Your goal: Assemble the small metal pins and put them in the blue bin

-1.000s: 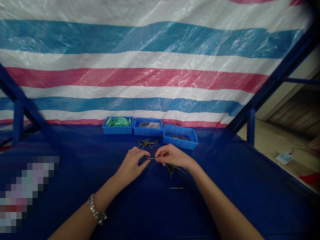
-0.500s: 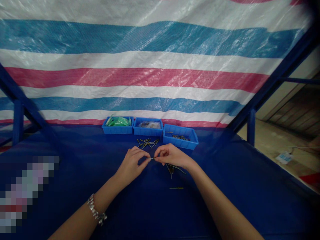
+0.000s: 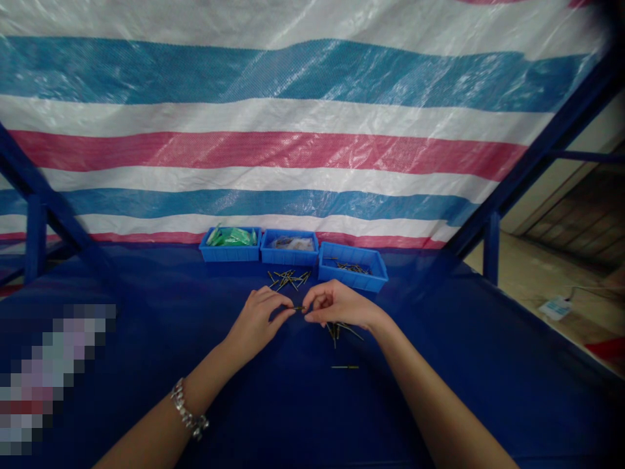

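A thin metal pin with a brass-coloured part [image 3: 299, 308] is level between my two hands. My left hand [image 3: 263, 316] pinches one end between thumb and forefinger. At its other end, the fingertips of my right hand [image 3: 336, 305] close around it, the thumb sitting slightly lower. Beneath my right hand, a bunch of similar pins [image 3: 336, 332] lies partly hidden. Beyond my hands is a loose pile of such pins [image 3: 289, 279]. One single pin [image 3: 345, 367] lies alone nearer to me.
Three blue bins stand along the back: one with green packets [image 3: 230, 255], one with clear plastic bags [image 3: 289, 258], one with pins [image 3: 353, 280]. Blue frame posts [image 3: 491, 251] flank the blue table [image 3: 244, 417]. A striped plastic sheet [image 3: 293, 150] hangs behind.
The pin has shifted left through my left fingertips, so its brass-coloured part now shows between my hands. My right fingers have loosened a little; the rest stays put.
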A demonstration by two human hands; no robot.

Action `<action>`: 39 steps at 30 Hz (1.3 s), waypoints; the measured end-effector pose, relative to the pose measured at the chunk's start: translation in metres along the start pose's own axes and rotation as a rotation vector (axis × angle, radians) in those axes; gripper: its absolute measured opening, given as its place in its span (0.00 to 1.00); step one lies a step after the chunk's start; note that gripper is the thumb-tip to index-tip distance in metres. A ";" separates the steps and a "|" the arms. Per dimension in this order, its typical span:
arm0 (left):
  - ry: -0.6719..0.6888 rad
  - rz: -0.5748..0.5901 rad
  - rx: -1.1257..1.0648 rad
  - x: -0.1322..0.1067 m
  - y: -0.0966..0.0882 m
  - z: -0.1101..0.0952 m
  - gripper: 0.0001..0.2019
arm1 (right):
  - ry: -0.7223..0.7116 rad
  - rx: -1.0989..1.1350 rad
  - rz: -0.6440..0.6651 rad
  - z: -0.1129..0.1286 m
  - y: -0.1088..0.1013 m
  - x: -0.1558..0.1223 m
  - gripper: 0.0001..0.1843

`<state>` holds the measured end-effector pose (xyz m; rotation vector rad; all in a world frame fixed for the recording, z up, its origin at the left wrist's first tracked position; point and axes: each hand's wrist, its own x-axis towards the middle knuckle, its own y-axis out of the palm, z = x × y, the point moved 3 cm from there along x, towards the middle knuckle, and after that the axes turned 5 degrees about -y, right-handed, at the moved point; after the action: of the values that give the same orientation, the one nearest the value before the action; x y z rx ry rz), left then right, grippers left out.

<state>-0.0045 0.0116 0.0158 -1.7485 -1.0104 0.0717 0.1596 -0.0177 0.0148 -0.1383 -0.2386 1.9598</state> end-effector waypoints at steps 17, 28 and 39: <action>0.029 -0.009 -0.056 0.000 0.003 0.000 0.03 | -0.034 -0.054 -0.029 0.004 -0.001 0.000 0.08; 0.019 -0.042 0.012 -0.001 0.001 0.001 0.03 | -0.019 -0.111 -0.010 -0.004 -0.001 0.003 0.13; 0.040 -0.054 -0.002 -0.001 0.003 0.003 0.03 | -0.027 -0.142 -0.020 -0.011 0.002 0.007 0.13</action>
<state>-0.0051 0.0129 0.0121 -1.7175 -1.0281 0.0018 0.1572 -0.0113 0.0035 -0.2014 -0.3957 1.9257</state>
